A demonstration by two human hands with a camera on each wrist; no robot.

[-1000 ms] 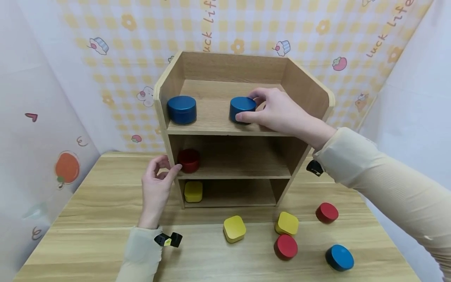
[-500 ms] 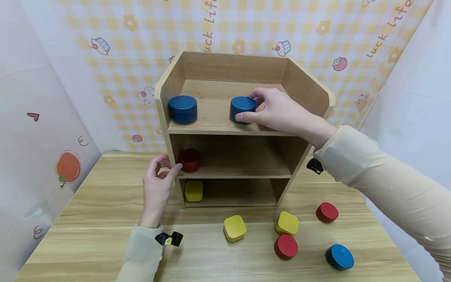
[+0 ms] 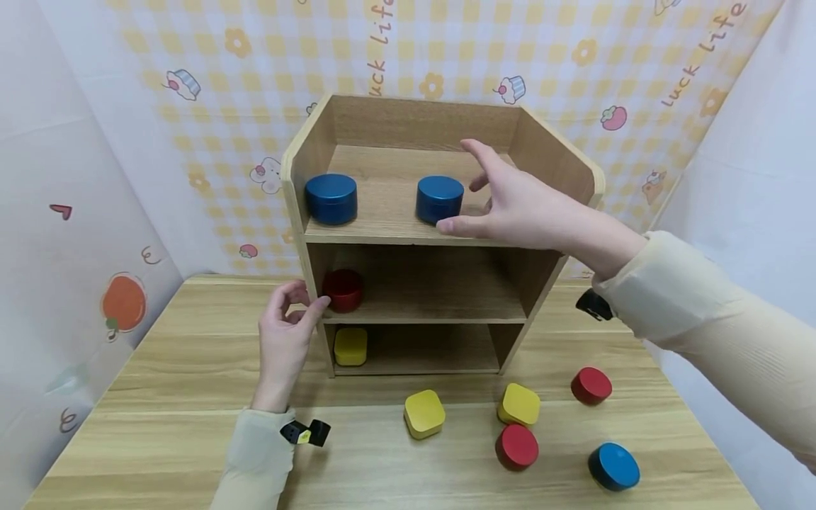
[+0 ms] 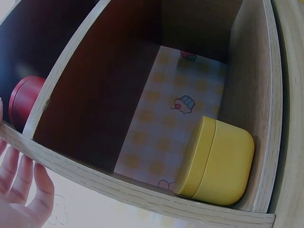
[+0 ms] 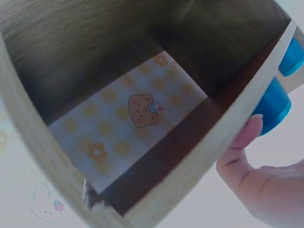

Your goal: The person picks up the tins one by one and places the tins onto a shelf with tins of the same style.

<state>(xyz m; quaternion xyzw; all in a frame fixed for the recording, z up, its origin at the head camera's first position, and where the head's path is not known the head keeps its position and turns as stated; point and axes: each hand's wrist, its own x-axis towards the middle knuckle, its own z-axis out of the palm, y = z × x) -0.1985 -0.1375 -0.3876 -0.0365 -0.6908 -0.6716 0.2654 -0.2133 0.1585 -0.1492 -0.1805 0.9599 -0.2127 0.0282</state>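
A three-tier wooden shelf (image 3: 408, 241) stands on the table. My left hand (image 3: 288, 343) grips its left side panel, thumb at the front edge and fingers outside. Just beside the thumb, a round red tin (image 3: 343, 291) sits on the middle tier. On the bottom tier is a yellow rounded-square tin (image 3: 350, 346), seen close in the left wrist view. Two round blue tins are on the top tier: the left tin (image 3: 331, 200) by the side panel, the other tin (image 3: 439, 200) near the middle. My right hand (image 3: 519, 205) is spread beside that middle tin, fingers apart from it.
On the table before the shelf lie a yellow tin (image 3: 424, 414), another yellow tin (image 3: 519, 404) against a red tin (image 3: 517, 447), a second red tin (image 3: 591, 385) and a blue tin (image 3: 614, 466). A checked cloth (image 3: 408, 49) hangs behind.
My right hand has let go of the middle blue tin, spread its fingers and drawn back to the right. The tin stays on the top tier. My left hand has kept its place.
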